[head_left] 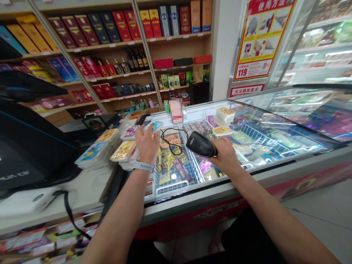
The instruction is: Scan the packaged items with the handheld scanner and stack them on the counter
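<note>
My right hand is wrapped round the handle of a black barcode scanner, held above the glass top of a chest freezer. A thin black cable loops beside the scanner over the glass. My left hand, a pale watch band on its wrist, reaches over the stacked flat packs with its fingers apart. Just past its fingertips lies a blue pack; whether they touch it I cannot tell. A yellow-topped stack and a purple-topped pack sit to the left of this hand.
Blue-topped packs stand on the counter at left, near a dark monitor and a white box. More yellow packs rest on the freezer's far right. Wire baskets of wrapped goods show under the glass. Shelves of boxes line the back wall.
</note>
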`<state>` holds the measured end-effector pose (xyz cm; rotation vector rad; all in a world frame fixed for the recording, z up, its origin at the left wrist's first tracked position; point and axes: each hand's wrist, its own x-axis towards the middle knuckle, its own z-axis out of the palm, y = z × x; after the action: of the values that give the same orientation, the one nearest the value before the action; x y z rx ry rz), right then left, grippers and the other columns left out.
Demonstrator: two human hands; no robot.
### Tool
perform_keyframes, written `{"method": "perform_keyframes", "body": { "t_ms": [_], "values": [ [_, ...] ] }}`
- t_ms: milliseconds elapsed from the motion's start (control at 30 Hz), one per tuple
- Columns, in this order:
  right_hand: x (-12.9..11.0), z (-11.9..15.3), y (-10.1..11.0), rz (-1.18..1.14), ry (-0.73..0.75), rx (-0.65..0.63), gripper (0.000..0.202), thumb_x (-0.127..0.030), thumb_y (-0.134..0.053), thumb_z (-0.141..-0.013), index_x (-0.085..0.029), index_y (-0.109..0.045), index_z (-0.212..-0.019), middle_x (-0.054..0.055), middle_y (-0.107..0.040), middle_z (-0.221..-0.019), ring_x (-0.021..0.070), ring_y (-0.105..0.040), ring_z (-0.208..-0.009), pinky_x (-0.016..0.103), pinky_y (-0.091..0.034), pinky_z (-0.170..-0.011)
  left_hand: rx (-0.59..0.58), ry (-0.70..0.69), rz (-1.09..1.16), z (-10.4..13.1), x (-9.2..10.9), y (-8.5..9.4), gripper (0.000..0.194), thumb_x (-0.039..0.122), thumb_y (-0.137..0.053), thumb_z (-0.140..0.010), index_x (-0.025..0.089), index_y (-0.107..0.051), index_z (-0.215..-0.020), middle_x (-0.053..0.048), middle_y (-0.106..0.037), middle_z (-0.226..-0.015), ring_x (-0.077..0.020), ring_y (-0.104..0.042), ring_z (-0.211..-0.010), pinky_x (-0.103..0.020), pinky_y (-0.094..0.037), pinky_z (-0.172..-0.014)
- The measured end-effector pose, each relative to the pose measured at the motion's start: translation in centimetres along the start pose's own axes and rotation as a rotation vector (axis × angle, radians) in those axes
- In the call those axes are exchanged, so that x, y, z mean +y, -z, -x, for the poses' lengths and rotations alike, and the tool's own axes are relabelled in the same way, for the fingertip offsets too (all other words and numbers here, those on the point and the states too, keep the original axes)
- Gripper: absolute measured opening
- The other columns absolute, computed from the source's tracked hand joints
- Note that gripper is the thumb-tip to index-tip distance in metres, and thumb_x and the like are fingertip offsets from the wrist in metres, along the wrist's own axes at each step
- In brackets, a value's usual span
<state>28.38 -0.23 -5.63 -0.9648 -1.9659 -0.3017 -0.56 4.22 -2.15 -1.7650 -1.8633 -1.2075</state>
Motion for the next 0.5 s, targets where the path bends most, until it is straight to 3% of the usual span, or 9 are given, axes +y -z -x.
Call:
{"method": "perform_keyframes", "body": {
  "t_ms": [100,300,500],
  "values": [
    [0.0,0.1,0.0,-0.003,0.0,-0.006,0.017,-0.024,-0.059,-0.078,-0.02,-0.057,-0.095,0.005,-0.069,-0.086,0.0229,-0.063,-0.082,0.04,-0.037,-0.094,-0.051,-0.056,-0.197,0.0,0.0,-0.4,0.041,0.038,-0.048,-0.089,0.014,-0.062,-0.119,-0.02,-0.042,-0.139,-0.0365,-0.041,-0.124,-0.05,-0.031,-0.104],
    [-0.1,0.1,0.1,-0.019,-0.016,-0.038,0.017,-0.021,-0.059,-0.079,-0.02,-0.058,-0.096,0.005,-0.07,-0.086,0.0225,-0.063,-0.082,0.041,-0.035,-0.096,-0.202,-0.003,-0.377,0.3,0.0,-1.3,0.033,0.035,-0.051,-0.084,0.011,-0.064,-0.103,-0.025,-0.057,-0.11,-0.0426,-0.045,-0.111,-0.057,-0.033,-0.091],
    [-0.2,0.0,0.2,-0.019,-0.007,-0.045,0.02,-0.022,-0.061,-0.079,-0.019,-0.059,-0.099,0.005,-0.07,-0.088,0.0229,-0.063,-0.083,0.041,-0.035,-0.096,-0.234,-0.016,-0.405,0.5,-0.1,-1.5,0.038,0.026,-0.047,-0.084,0.003,-0.059,-0.112,-0.03,-0.057,-0.112,-0.0446,-0.045,-0.114,-0.057,-0.033,-0.091]
  ]
}}
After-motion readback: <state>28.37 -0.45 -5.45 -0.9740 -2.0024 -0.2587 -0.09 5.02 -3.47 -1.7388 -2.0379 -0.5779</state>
